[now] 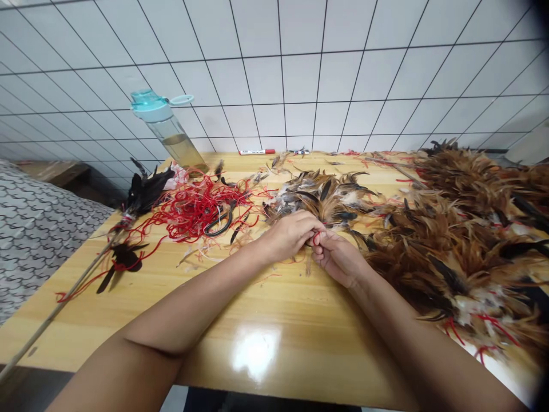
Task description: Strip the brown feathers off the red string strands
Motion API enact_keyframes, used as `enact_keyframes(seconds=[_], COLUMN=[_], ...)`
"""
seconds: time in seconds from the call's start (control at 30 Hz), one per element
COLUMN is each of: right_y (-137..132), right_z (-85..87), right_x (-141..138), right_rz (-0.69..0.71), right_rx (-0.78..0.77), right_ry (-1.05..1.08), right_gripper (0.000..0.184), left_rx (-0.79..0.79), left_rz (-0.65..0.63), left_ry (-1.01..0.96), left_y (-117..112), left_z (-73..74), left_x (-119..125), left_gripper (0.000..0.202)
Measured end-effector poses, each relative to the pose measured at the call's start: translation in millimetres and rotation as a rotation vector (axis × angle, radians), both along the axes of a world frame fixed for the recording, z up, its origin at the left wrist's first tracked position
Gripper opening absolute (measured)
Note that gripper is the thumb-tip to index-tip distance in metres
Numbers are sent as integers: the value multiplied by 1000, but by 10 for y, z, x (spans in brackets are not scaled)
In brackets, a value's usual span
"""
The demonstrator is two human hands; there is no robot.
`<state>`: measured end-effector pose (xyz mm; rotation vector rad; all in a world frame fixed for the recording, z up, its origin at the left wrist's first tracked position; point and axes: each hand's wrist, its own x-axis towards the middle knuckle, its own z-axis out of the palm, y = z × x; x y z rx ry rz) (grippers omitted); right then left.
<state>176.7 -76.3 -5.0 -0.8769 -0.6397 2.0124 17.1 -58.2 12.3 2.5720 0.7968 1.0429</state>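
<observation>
Fingertip to fingertip, my left hand (294,233) and my right hand (341,257) meet low over the middle of the table, both closed. A short piece of red string (316,238) shows at my right hand's pinched fingers. What my left fingers grip is hidden behind them. Just beyond the hands lies a cluster of brown, white and dark feathers (323,191), its near edge touching or partly covered by my left hand. Left of it spreads a tangled heap of red string (193,209), with a small dark curved thing (221,223) on its edge.
Large brown feather bunches (454,240) cover the table's right side. A tilted-looking bottle (171,134) stands at the back left, near a red-capped marker (257,152). A stick (60,309) with black feathers (146,191) crosses the left edge. A tiled wall (300,74) rises behind.
</observation>
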Motion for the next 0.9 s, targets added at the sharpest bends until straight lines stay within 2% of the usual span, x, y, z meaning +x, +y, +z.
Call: enact_keyframes(seconds=[0.23,0.4,0.57,0.73,0.9], right_y=[14,32,18,2,2], right_z=[-20,-49,-63,-58,-59], right_x=[34,45,36,24,20], right_rz=[33,87,137,174,185], right_rx=[-12,-19,-4,-10,-35], right_ry=[68,109,166,184,196], right_gripper=[15,14,15,14,15], left_rx=[-138,-97,-87,-100,-147], left_rz=[-18,-121,-167,-173,-131], left_ry=[52,0,-5,-18,-25], left_y=[18,57,63,53,72], left_z=[121,112,128,159,117], left_x=[-71,-98,-121,-127,-137], left_gripper=[22,15,16,17,13])
